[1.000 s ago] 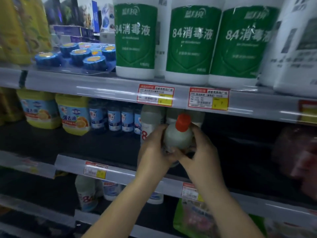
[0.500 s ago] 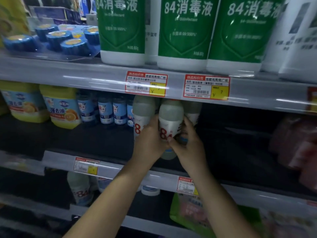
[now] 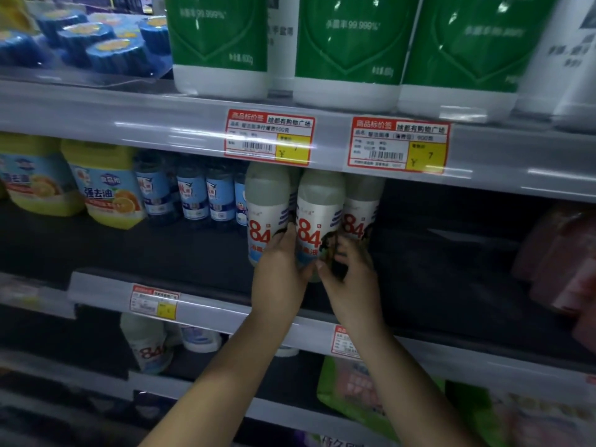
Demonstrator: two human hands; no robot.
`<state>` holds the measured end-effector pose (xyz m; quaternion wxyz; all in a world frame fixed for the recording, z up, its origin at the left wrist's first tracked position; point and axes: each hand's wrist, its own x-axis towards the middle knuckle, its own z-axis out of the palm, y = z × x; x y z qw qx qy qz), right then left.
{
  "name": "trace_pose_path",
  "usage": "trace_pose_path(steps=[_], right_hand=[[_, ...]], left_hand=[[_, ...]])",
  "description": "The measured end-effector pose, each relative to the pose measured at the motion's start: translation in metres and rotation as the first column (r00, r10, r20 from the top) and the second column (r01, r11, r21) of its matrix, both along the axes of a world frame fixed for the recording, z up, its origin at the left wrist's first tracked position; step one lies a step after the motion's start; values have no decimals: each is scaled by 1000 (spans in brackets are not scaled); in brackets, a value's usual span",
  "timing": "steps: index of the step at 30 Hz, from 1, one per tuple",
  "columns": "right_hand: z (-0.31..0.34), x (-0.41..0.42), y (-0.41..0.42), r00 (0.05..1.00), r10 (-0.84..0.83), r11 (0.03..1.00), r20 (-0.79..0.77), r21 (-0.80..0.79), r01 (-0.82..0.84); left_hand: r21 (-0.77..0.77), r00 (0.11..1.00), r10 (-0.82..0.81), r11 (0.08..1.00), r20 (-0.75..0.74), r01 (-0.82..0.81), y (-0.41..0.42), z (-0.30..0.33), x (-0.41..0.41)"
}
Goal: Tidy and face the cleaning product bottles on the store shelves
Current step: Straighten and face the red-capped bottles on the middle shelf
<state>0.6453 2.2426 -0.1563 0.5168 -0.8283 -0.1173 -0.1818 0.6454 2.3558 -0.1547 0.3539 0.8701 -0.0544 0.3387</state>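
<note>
Middle 84 bottle (image 3: pixel 317 217) now standing on middle shelf (image 3: pixel 180 304), was tipped cap-out in hands second ago. Label faces front, siblings at 9 and 3 o'clock. Left hand (image 3: pixel 279 272) wrapped round its lower body; right hand (image 3: pixel 350 279) fingers curled on its side. Facing nearly done here.

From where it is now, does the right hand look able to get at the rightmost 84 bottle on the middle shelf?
Probably yes: the right hand is just in front of the rightmost 84 bottle, with nothing between them.
</note>
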Motion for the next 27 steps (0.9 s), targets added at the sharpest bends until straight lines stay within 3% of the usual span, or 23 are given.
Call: trace_pose_path(steps=[6,12,14,17,20,22,27], right_hand=[[-5,5,0,1000,10,999,-5,-48,-10],[-9,7,-1,1000,14,997,-21,-74,-16],[-8,3,1,1000,1,998,25,-61,0],[-2,-13,9,971,-46,997,233,-55,60],[-1,-33,27,907,31,995,419,-99,12],[-9,-46,46,863,147,984,483,-157,-80],[-42,-71,99,786,450,879,423,-363,-308]], left_hand=[[138,988,143,981,-62,-133,-4,4,1],[146,992,121,983,-28,-115,-2,1,-1],[172,996,89,981,11,-90,1,-1,-4],[187,994,55,980,96,-73,13,-6,-19],[106,979,63,991,195,-85,33,-17,-42],[17,979,105,994,174,-110,51,-28,-60],[-231,950,311,922,-31,-310,98,-71,-102]])
